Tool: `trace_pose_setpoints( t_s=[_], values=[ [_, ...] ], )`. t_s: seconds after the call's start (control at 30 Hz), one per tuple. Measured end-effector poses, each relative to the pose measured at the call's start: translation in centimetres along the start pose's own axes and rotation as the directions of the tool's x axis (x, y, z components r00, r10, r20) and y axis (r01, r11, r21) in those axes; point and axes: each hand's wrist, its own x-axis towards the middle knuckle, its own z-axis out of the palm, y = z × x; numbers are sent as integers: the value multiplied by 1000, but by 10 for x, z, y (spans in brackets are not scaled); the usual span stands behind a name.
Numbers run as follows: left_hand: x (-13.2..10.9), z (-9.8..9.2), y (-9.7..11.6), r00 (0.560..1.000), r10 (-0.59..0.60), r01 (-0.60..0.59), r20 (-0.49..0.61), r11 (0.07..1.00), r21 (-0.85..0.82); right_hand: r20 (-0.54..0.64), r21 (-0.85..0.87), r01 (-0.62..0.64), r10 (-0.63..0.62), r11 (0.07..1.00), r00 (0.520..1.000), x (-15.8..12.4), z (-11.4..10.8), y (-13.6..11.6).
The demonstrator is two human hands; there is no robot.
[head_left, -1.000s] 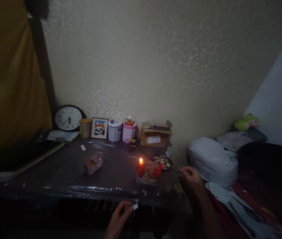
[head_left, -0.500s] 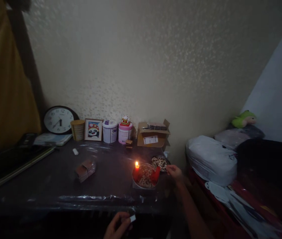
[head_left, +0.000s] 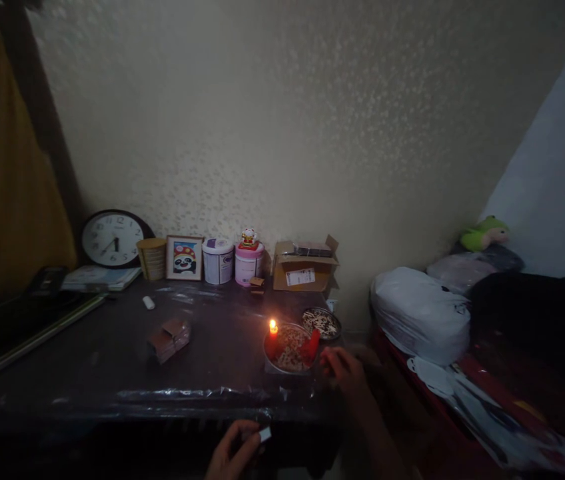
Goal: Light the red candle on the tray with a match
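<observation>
My left hand [head_left: 235, 451] is at the near edge of the table, its fingers closed on a small matchbox [head_left: 264, 435] whose pale end sticks out. To the right of a round metal dish [head_left: 290, 371], my right hand [head_left: 345, 373] is pinched shut; whatever is between its fingertips is too small and dark to make out. In that dish a lit red candle [head_left: 273, 337] stands at the left, and a red candle [head_left: 311, 347] without a flame leans at the right. Behind it is a second dish of pale sticks like matches [head_left: 321, 323].
A plastic-wrapped pack of small brown boxes [head_left: 169, 339] lies on the table. Along the wall stand a clock [head_left: 112, 238], a panda picture [head_left: 184, 258], two tubs [head_left: 218, 261] and a cardboard box [head_left: 300, 275]. White bags [head_left: 420, 313] are piled to the right.
My right hand has moved down and slightly left, from beside the dish of sticks toward the candle dish. My left hand stays almost in place with the matchbox. The view has shifted slightly.
</observation>
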Motion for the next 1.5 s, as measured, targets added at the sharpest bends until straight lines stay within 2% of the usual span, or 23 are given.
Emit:
trace_pose_setpoints(
  t_s=[0.03, 0.1, 0.2, 0.27, 0.37, 0.6, 0.9, 1.1, 1.27, 1.5],
  values=[
    [-1, -2, 1, 1000, 14, -14, -1, 1000, 22, 153, -54, 5, 3, 999, 988, -18, 9, -5],
    [0, -5, 0, 999, 48, -48, 1, 998, 49, 323, -132, 82, -35, 988, 946, -53, 31, -12],
    [4, -10, -5, 993, 116, -117, 23, 992, 46, 446, -181, 297, -191, 938, 874, -93, 60, -11],
    [5, -13, -8, 988, 154, -155, 10, 987, 52, 495, -199, 404, -265, 893, 828, -108, 71, -6],
    [3, -14, -9, 980, 196, -192, -46, 979, 70, 530, -218, 465, -296, 858, 795, -117, 75, 4],
    [-7, -8, -1, 986, 164, -164, 9, 986, 18, 559, -216, 392, -215, 894, 800, -117, 70, 14],
    [-8, -7, -3, 985, 169, -166, -18, 981, 98, 571, -182, 245, -101, 952, 815, -121, 74, 13],
    [-6, -9, -2, 986, 165, -166, -32, 985, -37, 574, -164, 147, -27, 975, 819, -118, 72, 8],
    [6, -11, -15, 997, 13, -26, -70, 981, -193, 591, -140, 73, 24, 988, 807, -115, 73, 11],
    [1, -10, -7, 995, 70, -74, -74, 996, -49, 618, -136, 68, 31, 988, 786, -114, 74, 13]
  ],
)
